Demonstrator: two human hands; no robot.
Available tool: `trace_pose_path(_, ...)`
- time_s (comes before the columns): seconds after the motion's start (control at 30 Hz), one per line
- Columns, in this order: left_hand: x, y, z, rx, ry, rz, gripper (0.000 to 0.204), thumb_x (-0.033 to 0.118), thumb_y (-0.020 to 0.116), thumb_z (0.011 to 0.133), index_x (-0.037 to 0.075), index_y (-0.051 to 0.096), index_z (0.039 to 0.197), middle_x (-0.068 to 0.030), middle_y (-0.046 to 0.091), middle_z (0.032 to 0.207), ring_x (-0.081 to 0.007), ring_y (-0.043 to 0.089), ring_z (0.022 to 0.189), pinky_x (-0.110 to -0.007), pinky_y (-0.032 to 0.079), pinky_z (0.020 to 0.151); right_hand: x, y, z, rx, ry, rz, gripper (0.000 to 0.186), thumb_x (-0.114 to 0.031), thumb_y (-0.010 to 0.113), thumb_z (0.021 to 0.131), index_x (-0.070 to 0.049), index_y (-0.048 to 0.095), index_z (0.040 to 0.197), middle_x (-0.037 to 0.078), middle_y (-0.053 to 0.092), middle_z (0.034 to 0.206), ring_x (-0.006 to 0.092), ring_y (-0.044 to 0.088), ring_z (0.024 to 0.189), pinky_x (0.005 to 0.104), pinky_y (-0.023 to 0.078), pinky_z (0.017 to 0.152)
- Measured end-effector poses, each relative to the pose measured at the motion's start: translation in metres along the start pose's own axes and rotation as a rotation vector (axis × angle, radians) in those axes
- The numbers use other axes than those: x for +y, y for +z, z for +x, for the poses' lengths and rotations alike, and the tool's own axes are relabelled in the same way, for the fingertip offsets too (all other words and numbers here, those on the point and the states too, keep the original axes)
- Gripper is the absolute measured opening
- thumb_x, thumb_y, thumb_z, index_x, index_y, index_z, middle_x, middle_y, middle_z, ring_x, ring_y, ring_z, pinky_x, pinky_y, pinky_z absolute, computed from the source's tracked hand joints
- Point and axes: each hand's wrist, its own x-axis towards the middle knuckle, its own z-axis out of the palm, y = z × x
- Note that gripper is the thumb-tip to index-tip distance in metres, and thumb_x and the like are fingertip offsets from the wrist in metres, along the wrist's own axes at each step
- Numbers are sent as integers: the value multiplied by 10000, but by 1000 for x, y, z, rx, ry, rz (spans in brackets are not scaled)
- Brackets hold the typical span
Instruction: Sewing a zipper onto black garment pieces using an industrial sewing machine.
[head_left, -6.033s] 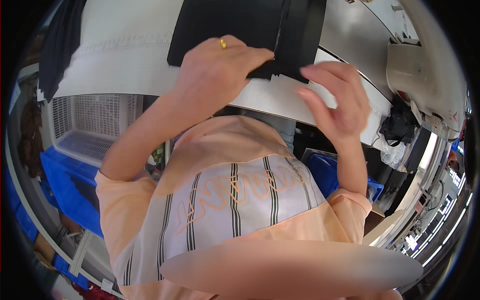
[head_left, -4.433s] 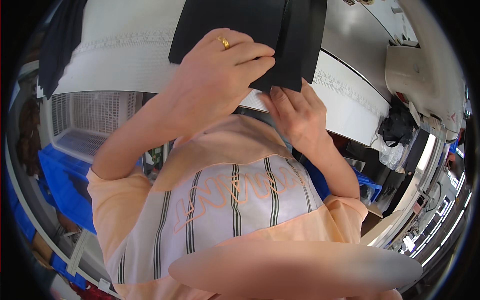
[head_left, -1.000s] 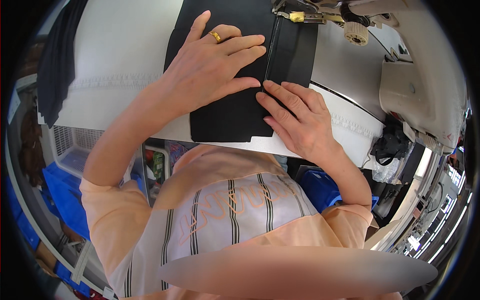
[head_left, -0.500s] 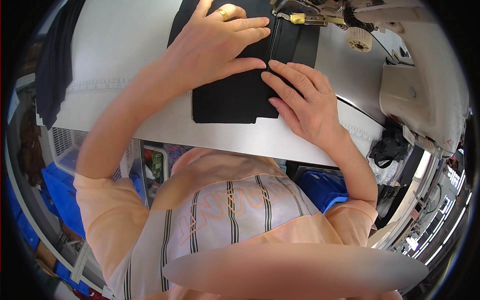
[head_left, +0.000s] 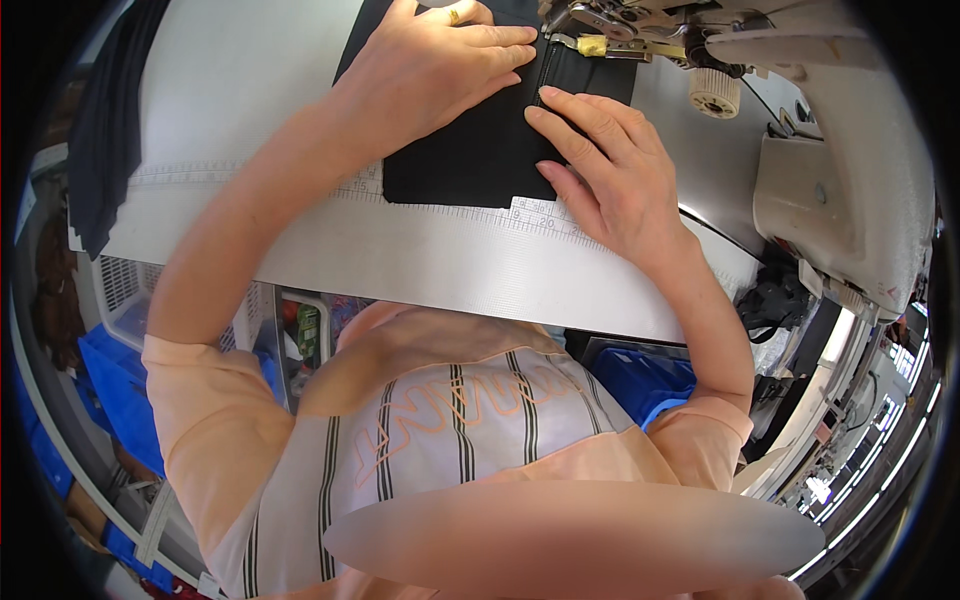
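Observation:
A black fabric piece [head_left: 455,165] lies flat on the sewing table, its upper part under the sewing machine's needle area. Down it runs a dark, ridged line like a zipper [head_left: 546,72]. My left hand [head_left: 430,72], wearing a ring, rests on the cloth to the left of this line, fingers stretched toward the presser foot [head_left: 562,40]. On the line's lower stretch, the index and middle fingertips of my right hand [head_left: 615,165] press down, with the thumb apart. Neither hand grips anything. The needle tip is too small to make out.
The pale sewing machine [head_left: 840,190] stands at the right, with a ribbed dial [head_left: 714,92]. Dark cloth [head_left: 110,130] hangs over the table's left side. A printed ruler strip [head_left: 545,213] crosses the table [head_left: 430,255]. Below are a white basket [head_left: 128,285] and blue bins [head_left: 640,380].
The black fabric has slid away from me, toward the machine, uncovering more of the ruler strip. My right hand has moved forward with it; my left thumb has drawn up closer to the fingers.

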Motion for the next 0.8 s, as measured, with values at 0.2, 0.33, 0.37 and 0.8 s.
trace_pose_path(0.2,12,-9,5,10,90,-12,305,236,716,812,30,702,1037,-68,671,1152,-195,603,996,-316,537,732,11,3,6,12,-12,-28,447,-184,748,756,-116,638,1183,31,597,1238,237,566,1062,360,488,868)
trace_pose_path(0.33,25,-15,-1,-103,60,29,311,305,691,834,61,697,1027,-28,653,1179,-166,586,985,-353,459,772,17,3,10,22,-5,-20,441,-190,733,775,-130,633,1201,30,597,1247,235,580,1062,350,488,878)
trace_pose_path(0.37,26,-16,-1,-105,60,30,311,305,691,834,61,697,1027,-28,653,1179,-166,586,985,-353,459,772,18,3,10,16,-4,-16,435,-193,727,783,-135,633,1204,30,596,1250,234,583,1066,347,487,882)
trace_pose_path(0.8,22,-17,8,-71,23,-107,339,218,733,804,13,684,1069,-136,653,1117,-270,632,957,-355,527,775,29,1,8,181,2,22,240,-174,709,842,-101,677,1069,17,705,1018,153,655,762,240,496,616)
